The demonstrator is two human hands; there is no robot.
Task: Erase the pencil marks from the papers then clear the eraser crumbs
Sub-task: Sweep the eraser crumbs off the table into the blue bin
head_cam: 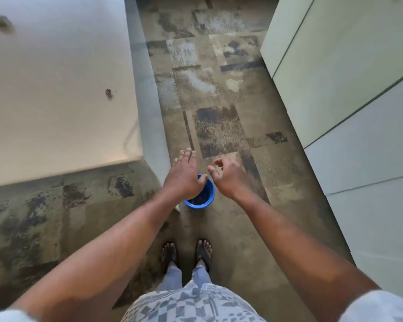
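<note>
Mottled brown and grey flooring [219,126] fills the middle of the frame, patched with darker and paler rectangles. A pale wall [56,89] takes up the upper left, with two small dark marks on it and a grey skirting strip running down its edge. Pale green-white cabinet panels [358,112] slant down the right side, split by thin dark seams.

Low in the centre of the frame, a small blue bucket [207,198] stands on the floor. Its rim is bright blue and round; the inside looks dark with specks, though what lies in it is too blurred to tell. A small white scrap shows just left of its base.

The left hand [184,175] hangs above the bucket's left side, back of the hand towards the camera, and hides part of the rim. Its fingers [187,155] are stretched out straight and close together, pointing towards the top of the frame, with the thumb lying over the rim. It holds nothing that can be seen.

The right hand [229,177] sits just right of the bucket, above its upper right edge. Its fingers [215,170] are loosely curled inward, with the thumb and forefinger tips near one another; whether they pinch anything cannot be told.

Papers and eraser do not show anywhere in view.

At the bottom centre, two feet in dark sandals [204,252] stand on the floor, below pale jeans and a grey-and-white checked garment [191,303].
</note>
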